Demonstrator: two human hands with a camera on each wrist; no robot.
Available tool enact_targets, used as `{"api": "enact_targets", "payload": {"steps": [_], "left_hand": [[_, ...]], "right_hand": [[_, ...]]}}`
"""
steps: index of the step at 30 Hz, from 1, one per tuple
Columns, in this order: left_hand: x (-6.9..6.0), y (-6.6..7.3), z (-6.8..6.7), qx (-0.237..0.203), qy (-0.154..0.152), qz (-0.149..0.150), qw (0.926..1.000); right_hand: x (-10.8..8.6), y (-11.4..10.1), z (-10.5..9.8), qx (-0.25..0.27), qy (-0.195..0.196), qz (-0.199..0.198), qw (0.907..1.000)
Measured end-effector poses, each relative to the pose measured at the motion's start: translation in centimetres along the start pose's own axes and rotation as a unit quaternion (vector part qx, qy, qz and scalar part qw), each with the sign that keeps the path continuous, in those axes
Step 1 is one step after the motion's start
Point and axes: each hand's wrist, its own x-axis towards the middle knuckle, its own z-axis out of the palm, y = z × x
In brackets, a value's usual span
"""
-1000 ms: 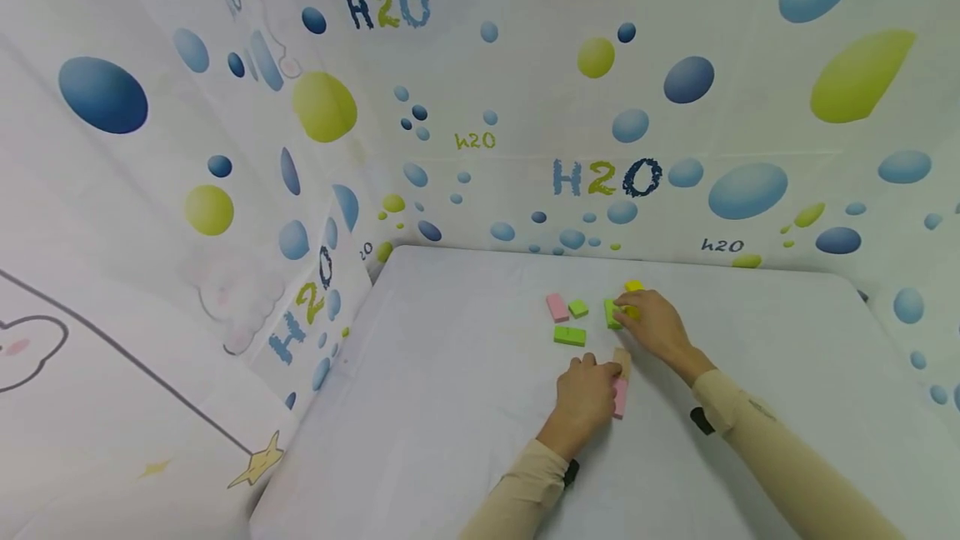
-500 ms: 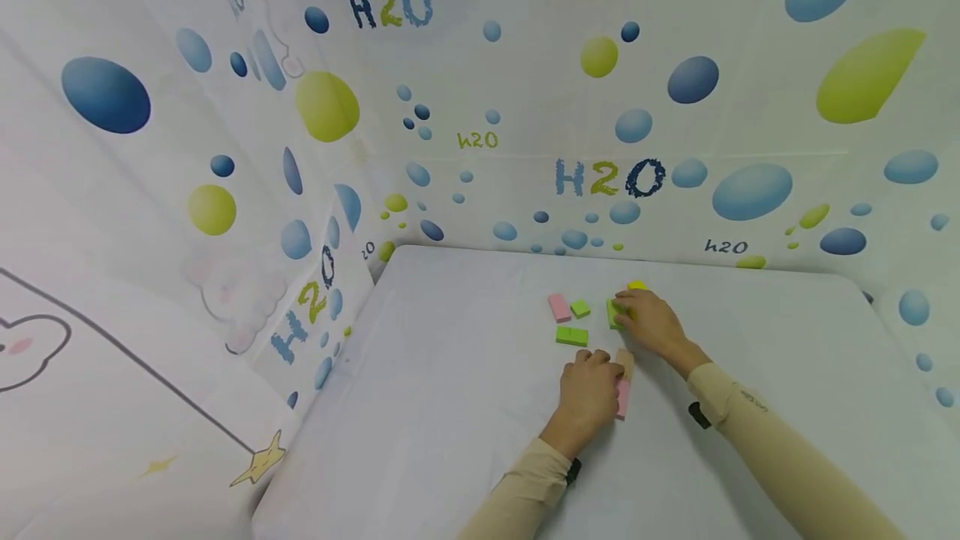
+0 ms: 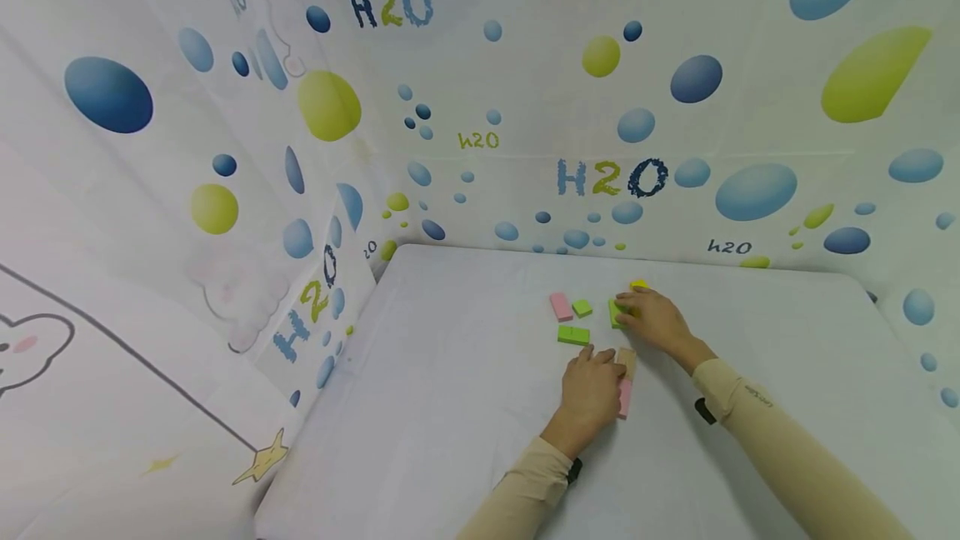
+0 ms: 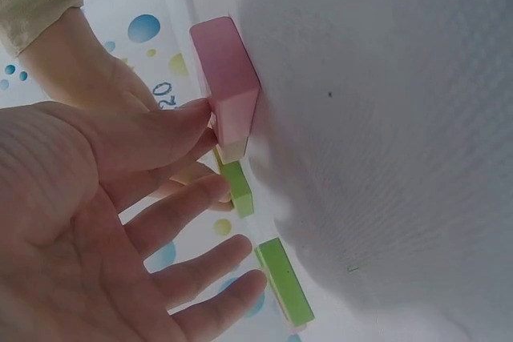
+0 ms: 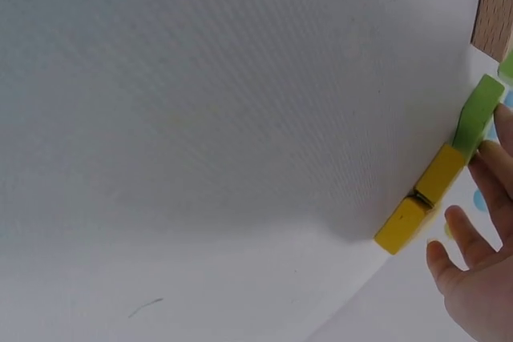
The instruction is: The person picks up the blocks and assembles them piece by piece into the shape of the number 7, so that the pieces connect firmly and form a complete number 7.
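In the head view, my left hand lies against the left side of a wooden block and a pink block standing end to end. The left wrist view shows that thumb touching the pink block, with the other fingers loosely extended. Farther away, my right hand touches a green block with its fingertips. In the right wrist view, the green block adjoins two yellow blocks in a row. That hand's remaining fingers are spread near the yellow ones.
Left of the right hand lie a second pink block, a small green block and a pair of green blocks side by side. A white cloth covers the table. A patterned curtain hangs behind it.
The right hand has shifted slightly over the yellow blocks, covering more of them. The left hand stays in place. The whole view drifts a little.
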Motion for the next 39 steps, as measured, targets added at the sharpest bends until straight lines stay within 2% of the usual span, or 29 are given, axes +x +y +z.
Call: {"api": "enact_targets", "payload": {"steps": [5, 12, 22, 33, 39], "left_hand": [[0.1, 0.0, 0.1, -0.007, -0.008, -0.002, 0.9999], [0.2, -0.1, -0.1, 0.009, 0.011, 0.018, 0.9997], [0.3, 0.1, -0.4, 0.019, 0.015, 0.017, 0.9996], [0.7, 0.1, 0.0, 0.009, 0.000, 0.016, 0.9998], [0.7, 0.2, -0.2, 0.012, 0.001, 0.019, 0.9998]], "right_hand": [[-0.1, 0.2, -0.1, 0.001, -0.001, 0.009, 1.0000], [-0.2, 0.3, 0.0, 0.007, 0.004, 0.022, 0.9997], [-0.4, 0.5, -0.1, 0.012, 0.005, 0.032, 0.9994], [-0.8, 0.8, -0.1, 0.012, 0.008, 0.032, 0.9994], [-1.2, 1.0, -0.3, 0.024, 0.010, 0.027, 0.9993]]}}
